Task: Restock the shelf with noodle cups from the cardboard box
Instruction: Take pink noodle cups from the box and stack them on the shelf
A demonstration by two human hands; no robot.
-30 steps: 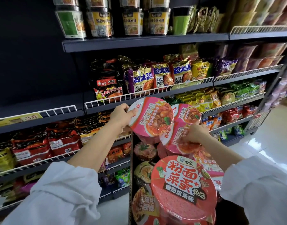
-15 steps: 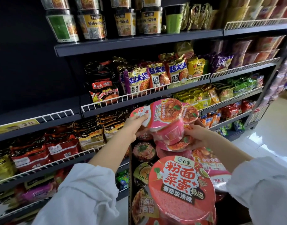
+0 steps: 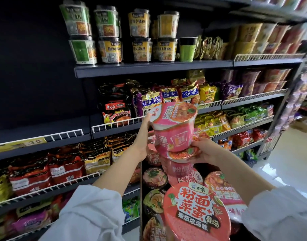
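Note:
Two pink noodle cups are held stacked in mid-air before the shelves. The upper pink cup [image 3: 173,126] is tilted, its lid facing up and right. My left hand [image 3: 142,136] grips its left side. Beneath it sits the lower pink cup [image 3: 182,154], supported from the right by my right hand [image 3: 207,152]. Directly below, the cardboard box [image 3: 141,197] holds several more noodle cups, the nearest one a large pink-lidded cup [image 3: 196,211].
Wire-fronted shelves [image 3: 114,123] of noodle packets run left to right. The top shelf [image 3: 149,67] carries tall green and yellow cups, stacked two high. A dark bare shelf section [image 3: 39,126] lies at the left. Pale shop floor [image 3: 291,162] opens at the right.
Both hands have lifted the two pink cups up out of the box and brought them together into a stack. My view has tilted upward.

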